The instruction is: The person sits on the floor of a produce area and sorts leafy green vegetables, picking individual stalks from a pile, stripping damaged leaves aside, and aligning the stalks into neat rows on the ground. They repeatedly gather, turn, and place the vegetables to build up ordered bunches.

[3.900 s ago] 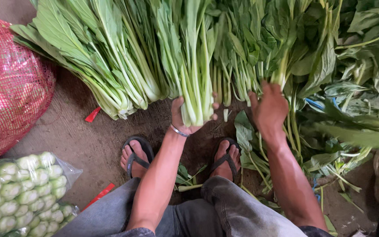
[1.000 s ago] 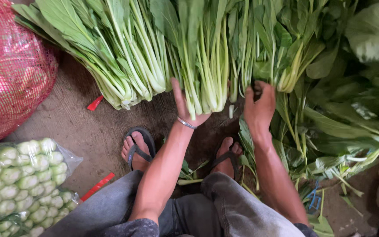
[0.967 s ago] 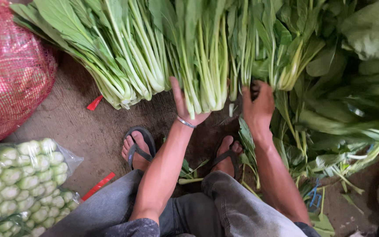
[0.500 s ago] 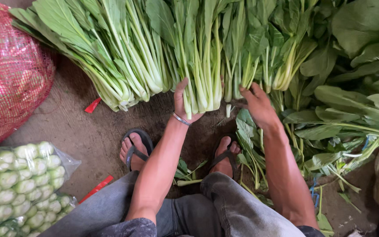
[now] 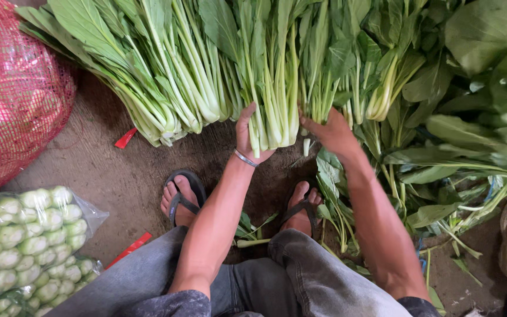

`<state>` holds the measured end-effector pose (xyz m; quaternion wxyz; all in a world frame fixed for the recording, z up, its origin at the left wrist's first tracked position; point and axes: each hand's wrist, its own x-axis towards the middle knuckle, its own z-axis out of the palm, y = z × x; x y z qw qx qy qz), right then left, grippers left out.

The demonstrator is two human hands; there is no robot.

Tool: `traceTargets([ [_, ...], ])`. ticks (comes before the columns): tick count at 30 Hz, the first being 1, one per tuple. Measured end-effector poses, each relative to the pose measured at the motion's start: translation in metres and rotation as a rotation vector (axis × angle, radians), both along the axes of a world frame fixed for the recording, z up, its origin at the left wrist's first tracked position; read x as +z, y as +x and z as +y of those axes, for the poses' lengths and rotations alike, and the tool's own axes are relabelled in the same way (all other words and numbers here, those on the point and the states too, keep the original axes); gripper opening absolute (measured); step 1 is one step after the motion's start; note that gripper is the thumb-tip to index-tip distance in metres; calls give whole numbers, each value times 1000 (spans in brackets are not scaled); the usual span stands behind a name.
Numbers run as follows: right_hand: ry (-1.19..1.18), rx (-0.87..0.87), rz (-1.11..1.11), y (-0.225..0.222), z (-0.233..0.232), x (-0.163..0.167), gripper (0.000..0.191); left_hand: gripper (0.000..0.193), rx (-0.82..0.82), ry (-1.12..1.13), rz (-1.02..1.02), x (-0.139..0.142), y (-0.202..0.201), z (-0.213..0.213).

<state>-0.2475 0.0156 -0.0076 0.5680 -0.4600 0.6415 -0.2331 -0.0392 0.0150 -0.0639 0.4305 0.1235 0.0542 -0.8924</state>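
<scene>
Both bare arms outstretched forward, hands apart: left hand [image 5: 249, 136] curled, right hand [image 5: 331, 132] fingers spread.

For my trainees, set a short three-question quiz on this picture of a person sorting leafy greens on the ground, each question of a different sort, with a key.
1. True or false: the left hand rests against the cut ends of a bundle of leafy greens.
2. What lies at the far left, by the dirt floor? A) a red mesh sack B) a blue crate C) a metal bucket
3. Fill in: the left wrist wears a thin ____.

Key: 1 true; 2 A; 3 bracelet. The right hand reaches into the neighbouring stalks.
</scene>
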Motion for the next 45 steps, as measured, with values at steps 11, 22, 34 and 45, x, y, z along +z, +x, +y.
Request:
traceTargets([
  [11, 25, -294, -228, -68, 45, 143, 27, 72, 34, 56, -13, -8, -4, 2],
  [22, -726, -26, 845, -8, 17, 91, 31, 57, 54, 113, -59, -42, -6, 12],
  [34, -644, 427, 559, 47, 16, 79, 61, 63, -90, 81, -300, -40, 8, 15],
  [45, -187, 21, 362, 57, 27, 79, 50, 73, -112, 17, -309, -39, 5, 12],
])
